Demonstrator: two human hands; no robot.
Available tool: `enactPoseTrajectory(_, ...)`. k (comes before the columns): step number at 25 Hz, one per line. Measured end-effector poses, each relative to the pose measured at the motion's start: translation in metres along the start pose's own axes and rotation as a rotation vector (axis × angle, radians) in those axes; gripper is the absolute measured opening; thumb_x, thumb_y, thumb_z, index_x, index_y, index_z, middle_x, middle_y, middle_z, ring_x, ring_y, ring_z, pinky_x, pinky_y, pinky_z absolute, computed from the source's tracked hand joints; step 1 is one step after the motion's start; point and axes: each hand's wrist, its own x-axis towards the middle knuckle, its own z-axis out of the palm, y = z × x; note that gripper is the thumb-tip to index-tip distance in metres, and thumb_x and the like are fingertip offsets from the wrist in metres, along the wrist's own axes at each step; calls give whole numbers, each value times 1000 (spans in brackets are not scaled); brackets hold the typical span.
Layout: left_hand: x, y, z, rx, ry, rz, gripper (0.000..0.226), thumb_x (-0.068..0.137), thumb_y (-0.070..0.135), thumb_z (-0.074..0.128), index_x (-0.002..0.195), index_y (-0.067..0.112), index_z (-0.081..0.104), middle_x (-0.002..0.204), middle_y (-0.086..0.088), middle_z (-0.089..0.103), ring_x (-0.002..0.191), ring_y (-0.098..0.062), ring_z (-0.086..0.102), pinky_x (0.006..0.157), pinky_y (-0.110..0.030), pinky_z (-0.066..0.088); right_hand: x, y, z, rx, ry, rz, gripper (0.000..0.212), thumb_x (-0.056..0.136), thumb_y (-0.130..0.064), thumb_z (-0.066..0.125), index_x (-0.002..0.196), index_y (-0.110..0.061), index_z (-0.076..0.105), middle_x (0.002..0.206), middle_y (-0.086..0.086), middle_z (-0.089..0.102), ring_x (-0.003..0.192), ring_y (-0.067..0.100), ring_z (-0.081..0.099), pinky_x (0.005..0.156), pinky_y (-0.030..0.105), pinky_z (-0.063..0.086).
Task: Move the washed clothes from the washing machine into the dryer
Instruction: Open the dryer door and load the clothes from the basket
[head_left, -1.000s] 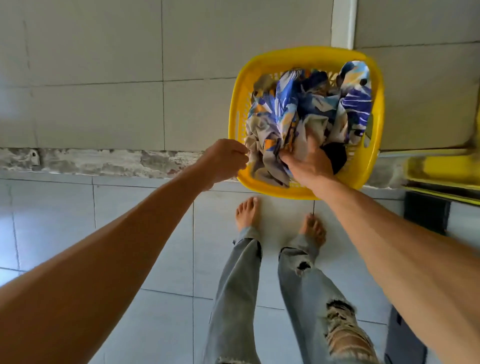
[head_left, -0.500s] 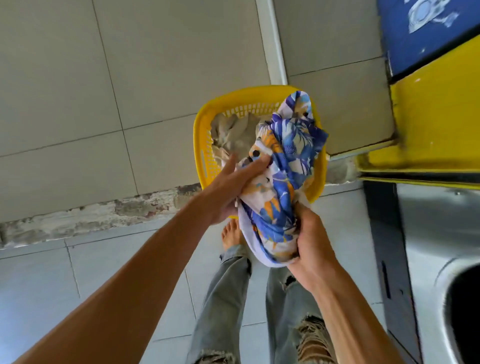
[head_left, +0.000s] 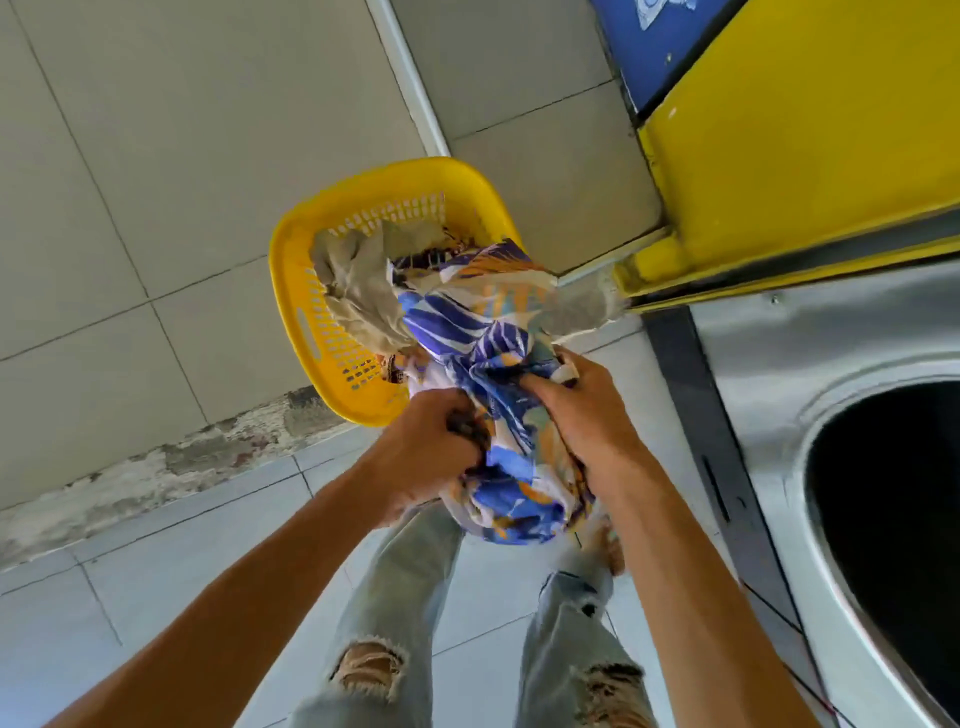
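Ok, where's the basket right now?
The yellow basket sits on the floor at centre-left of the head view, against the tiled wall, just beyond both hands and left of the steel machine.

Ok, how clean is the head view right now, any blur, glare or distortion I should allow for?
Head view: even daylight; wide-angle bending tilts the wall tiles and the machine's steel front. Motion blur softens the patterned blue cloth between the left hand and right hand. The yellow basket is fairly sharp. The drum opening is pure black, its inside unreadable.
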Motion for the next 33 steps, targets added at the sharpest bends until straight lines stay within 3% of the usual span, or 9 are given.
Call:
enactPoseTrajectory(4,-4,4,3,-464,169,-104,41,70,32,75,108,34,62,115,2,64,101,-19,60,74,-40,53,-31,29,-45,84,50,-76,3,80,-17,75,82,-19,76,78,7,76,71,17,68,64,39,55)
enactPoseTrajectory(6,-2,9,45,-487,5,-146,41,88,41,62,126,27,56,106,0,69,80,-16,68,57,-28,56,-54,57,-79,38,5,-73,4,82,-16,75,81,-13,74,76,12,73,69,16,63,60,36,52)
enactPoseTrajectory(9,11,20,152,-211,-209,-55,26,94,33,50,88,10,61,62,1,64,51,-10,60,52,-18,49,-91,107,-145,-15,176,-80,14,83,-21,71,79,-8,67,72,12,68,64,9,56,57,28,46)
enactPoseTrajectory(12,21,38,276,117,-237,115,54,75,59,56,85,7,64,77,-11,61,73,-22,59,68,-33,45,-124,151,-235,-70,509,-89,7,81,-18,72,78,-18,67,69,-11,70,60,-7,58,56,13,47)
enactPoseTrajectory(16,-2,97,426,338,-280,309,26,95,36,49,82,15,58,94,-14,66,98,-30,62,66,-29,34,-154,178,-372,-192,883,-163,11,79,-12,61,87,-5,65,71,-11,60,59,-19,52,56,-2,36)
enactPoseTrajectory(20,-10,129,496,535,-365,503,38,92,37,45,124,21,57,129,-6,59,120,-29,54,87,-28,40,-148,203,-473,-354,919,-86,30,75,-13,61,102,-2,66,99,13,68,79,6,58,64,6,40)
enactPoseTrajectory(23,7,115,485,565,-319,400,49,93,21,47,142,25,45,137,-7,55,125,-29,53,88,-26,42,-123,218,-498,-512,809,-60,44,77,1,68,120,-6,65,120,13,67,100,17,66,85,23,49)
enactPoseTrajectory(27,27,74,411,530,-230,257,40,92,15,50,130,21,61,136,-7,59,121,-26,58,98,-29,43,-95,208,-446,-518,737,-126,28,84,-3,64,109,-13,71,110,3,72,102,19,67,90,28,51)
enactPoseTrajectory(33,25,0,223,264,-87,-42,28,92,7,58,115,20,65,108,-10,73,76,-7,71,64,-21,54,-75,192,-274,-529,291,-196,25,88,-14,60,111,-19,71,110,-4,72,102,12,66,85,21,52)
